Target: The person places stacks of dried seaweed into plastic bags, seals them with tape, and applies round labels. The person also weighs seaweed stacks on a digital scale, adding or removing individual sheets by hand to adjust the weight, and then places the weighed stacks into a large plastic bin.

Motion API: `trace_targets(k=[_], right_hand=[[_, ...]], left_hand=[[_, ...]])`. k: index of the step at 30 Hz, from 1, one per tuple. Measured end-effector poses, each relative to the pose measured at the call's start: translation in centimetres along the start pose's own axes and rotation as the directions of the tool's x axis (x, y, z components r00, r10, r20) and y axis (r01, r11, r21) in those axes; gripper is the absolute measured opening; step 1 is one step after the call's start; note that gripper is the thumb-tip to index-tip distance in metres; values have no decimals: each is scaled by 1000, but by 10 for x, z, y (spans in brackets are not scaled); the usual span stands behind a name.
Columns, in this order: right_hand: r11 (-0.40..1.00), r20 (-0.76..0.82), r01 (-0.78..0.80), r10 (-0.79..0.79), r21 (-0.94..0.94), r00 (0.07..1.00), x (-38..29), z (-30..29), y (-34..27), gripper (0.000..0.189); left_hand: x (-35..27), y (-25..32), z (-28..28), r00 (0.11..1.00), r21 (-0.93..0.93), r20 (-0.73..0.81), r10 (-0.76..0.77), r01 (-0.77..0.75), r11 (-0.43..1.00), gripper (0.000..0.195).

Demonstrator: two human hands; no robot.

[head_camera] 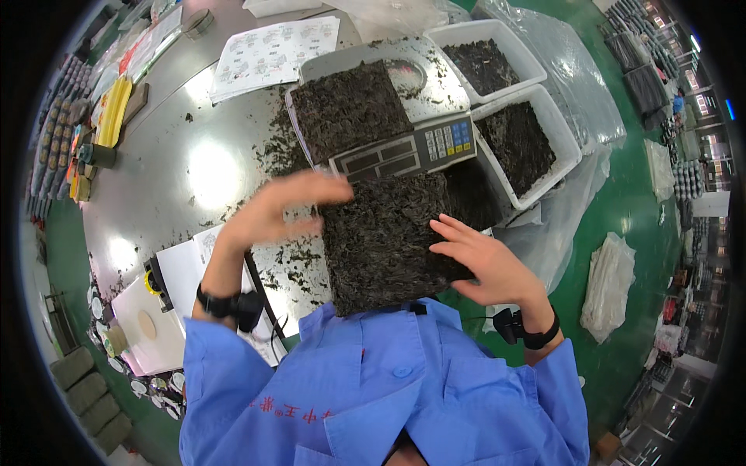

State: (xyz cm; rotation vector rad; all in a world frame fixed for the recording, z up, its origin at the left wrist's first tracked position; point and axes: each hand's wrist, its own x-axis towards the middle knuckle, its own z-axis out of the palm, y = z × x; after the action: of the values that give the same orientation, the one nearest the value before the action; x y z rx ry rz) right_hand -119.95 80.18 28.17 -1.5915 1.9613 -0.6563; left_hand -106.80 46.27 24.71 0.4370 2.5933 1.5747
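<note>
A dark, squarish stack of what looks like dried seaweed sheets (384, 244) lies at the near edge of the metal table, close to my chest. My left hand (277, 209), blurred, is at its upper left corner, fingers apart; whether it touches the stack is unclear. Spread over the right side, my right hand (481, 256) rests its fingertips on the stack or just at its surface. Beyond, a similar dark stack (352, 110) lies on the left part of a digital scale's metal pan (434, 96). The scale's keypad (449, 141) faces me.
Two white plastic tubs (562, 137) (527, 55) hold dark sheets and fragments at the right. Printed papers (274, 55) lie beyond the scale's left side. Dark flakes are scattered on the metal tabletop (157, 175). A clipboard with papers (186, 268) is at the left; clear plastic sheeting (565, 76) borders the tubs.
</note>
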Motion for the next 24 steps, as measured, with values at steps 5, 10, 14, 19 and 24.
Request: trace_targets(k=[5, 10, 14, 19, 24], right_hand=[[928, -199, -50, 132, 368, 971, 14, -25, 2, 39], [912, -421, 14, 175, 410, 890, 11, -5, 8, 55], [785, -464, -60, 424, 617, 778, -4, 27, 21, 84], [815, -328, -557, 576, 161, 749, -13, 91, 23, 73], [767, -356, -567, 642, 300, 679, -7, 92, 4, 63]], left_hand=[[-14, 23, 24, 995, 47, -50, 91, -89, 995, 62], [-1, 19, 19, 970, 104, -185, 158, -140, 985, 58], [-3, 9, 28, 847, -116, -520, -107, 54, 992, 38], [26, -59, 1, 594, -547, -645, -480, 80, 833, 43], [53, -144, -4, 358, -521, -729, -583, 262, 812, 49]])
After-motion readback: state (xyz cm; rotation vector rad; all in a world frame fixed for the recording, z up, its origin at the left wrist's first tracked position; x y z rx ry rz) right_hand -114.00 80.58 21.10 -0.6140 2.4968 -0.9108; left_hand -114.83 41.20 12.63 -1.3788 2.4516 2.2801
